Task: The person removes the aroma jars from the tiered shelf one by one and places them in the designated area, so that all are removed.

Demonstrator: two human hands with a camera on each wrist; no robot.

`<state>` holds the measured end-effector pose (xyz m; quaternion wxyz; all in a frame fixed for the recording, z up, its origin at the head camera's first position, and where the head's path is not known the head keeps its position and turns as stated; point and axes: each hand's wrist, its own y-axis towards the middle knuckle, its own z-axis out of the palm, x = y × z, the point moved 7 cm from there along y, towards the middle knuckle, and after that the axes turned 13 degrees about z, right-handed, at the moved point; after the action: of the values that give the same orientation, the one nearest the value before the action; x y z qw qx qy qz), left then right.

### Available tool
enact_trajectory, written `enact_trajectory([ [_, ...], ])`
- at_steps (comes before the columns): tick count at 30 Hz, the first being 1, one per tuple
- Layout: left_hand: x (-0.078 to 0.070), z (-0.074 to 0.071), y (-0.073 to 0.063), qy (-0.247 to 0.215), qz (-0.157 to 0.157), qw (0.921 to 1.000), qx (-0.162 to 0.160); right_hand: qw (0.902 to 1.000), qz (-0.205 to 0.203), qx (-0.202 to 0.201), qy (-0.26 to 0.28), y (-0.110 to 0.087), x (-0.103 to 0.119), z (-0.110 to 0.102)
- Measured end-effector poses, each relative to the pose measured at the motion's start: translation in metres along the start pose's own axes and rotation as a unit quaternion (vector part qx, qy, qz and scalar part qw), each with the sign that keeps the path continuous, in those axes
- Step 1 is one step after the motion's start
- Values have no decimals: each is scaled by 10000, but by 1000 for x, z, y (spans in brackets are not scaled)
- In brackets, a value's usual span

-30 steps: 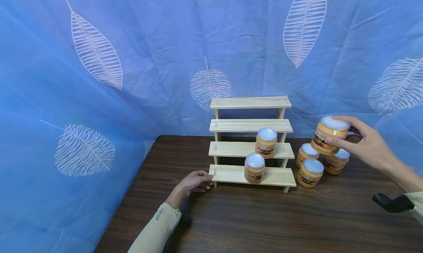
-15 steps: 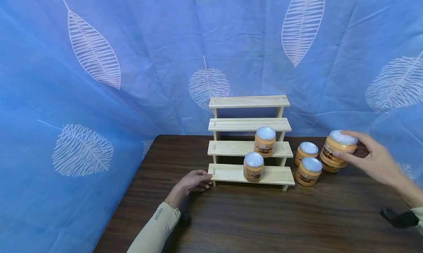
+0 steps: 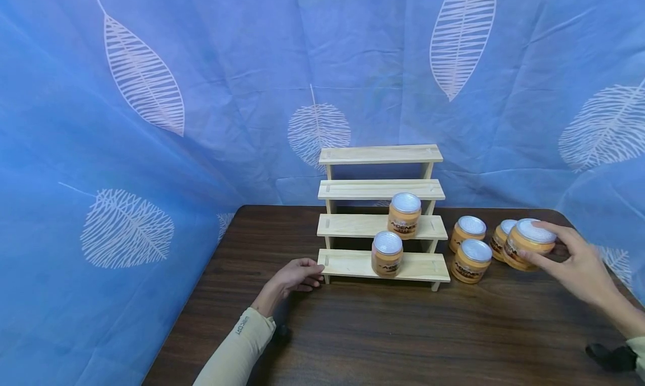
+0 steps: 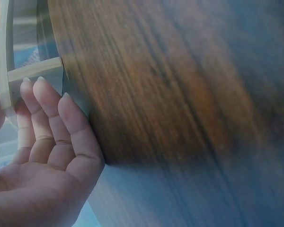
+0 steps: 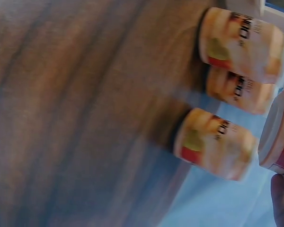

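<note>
My right hand (image 3: 582,268) grips an orange jar (image 3: 521,251) with a silvery ridged lid, thumb on one side and fingers on the other. In the right wrist view the held jar (image 5: 281,135) is raised off the table, its base showing. Three similar jars stand on the table: a front one (image 3: 471,265), a back one (image 3: 464,240) and one partly hidden (image 3: 499,245) behind the held jar. My left hand (image 3: 297,277) pinches the left end of the bottom board of a four-tier wooden stand (image 3: 347,263). In the left wrist view the board lies between thumb and fingers (image 4: 47,101).
One jar (image 3: 387,257) stands on the stand's bottom tier and another (image 3: 404,218) on the second tier. The dark wooden table (image 3: 403,330) reaches back to a blue leaf-patterned cloth (image 3: 242,94), which also hangs along the left.
My right hand has moved right and down with the jar, away from above the other jars. The left hand stays at the stand.
</note>
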<state>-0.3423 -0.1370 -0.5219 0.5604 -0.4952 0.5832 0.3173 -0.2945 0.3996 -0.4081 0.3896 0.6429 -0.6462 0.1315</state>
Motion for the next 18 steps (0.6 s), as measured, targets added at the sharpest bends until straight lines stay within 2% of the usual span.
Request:
enact_trajectory([
  [10, 1, 0, 2, -1, -22, 10000, -28, 9980, 574, 91, -266, -13, -25, 15],
  [18, 1, 0, 1, 21, -4, 10000, -33, 9977, 645, 108, -153, -17, -37, 28],
])
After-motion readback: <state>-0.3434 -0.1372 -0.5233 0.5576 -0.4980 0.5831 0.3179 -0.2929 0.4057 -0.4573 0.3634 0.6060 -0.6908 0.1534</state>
